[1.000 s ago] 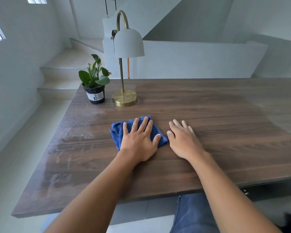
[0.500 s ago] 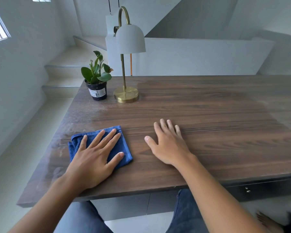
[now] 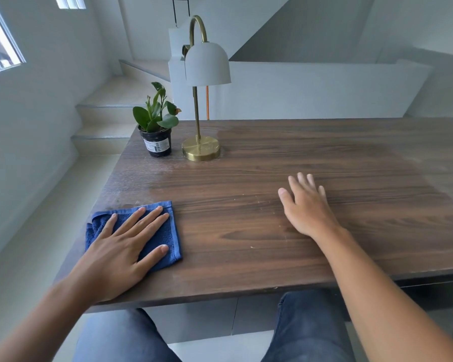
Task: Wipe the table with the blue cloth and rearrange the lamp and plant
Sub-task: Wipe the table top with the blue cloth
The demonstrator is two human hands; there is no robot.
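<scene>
**Left hand pressing the blue cloth flat near the worktop's left edge**

The person is sitting at a dark wood-grain worktop [image 3: 285, 158], knees in blue jeans [image 3: 309, 330] showing under its near edge. The left hand [image 3: 120, 254] is lying palm down on the blue cloth [image 3: 168, 239], fingers spread and flat rather than curled around it, pinning it to the surface at about eight o'clock from the worktop's middle, close to the left edge. The cloth is folded into a rough square, its hemmed border showing beyond the thumb.

The right hand [image 3: 307, 207] is resting open on bare wood at about four o'clock, fingers loosely apart, holding nothing, well apart from the cloth.

At the far left corner, around eleven o'clock, the plant [image 3: 156, 118] is standing upright in a black pot with a white label, and just beside it, toward the right, the lamp [image 3: 202, 105] is standing on its round brass base, its curved brass neck carrying a white dome shade. Pot and base are near each other but not touching.

Pale dusty streaks are showing on the wood along the left side and at the far right. Steps [image 3: 107, 113] are rising behind the plant.
</scene>
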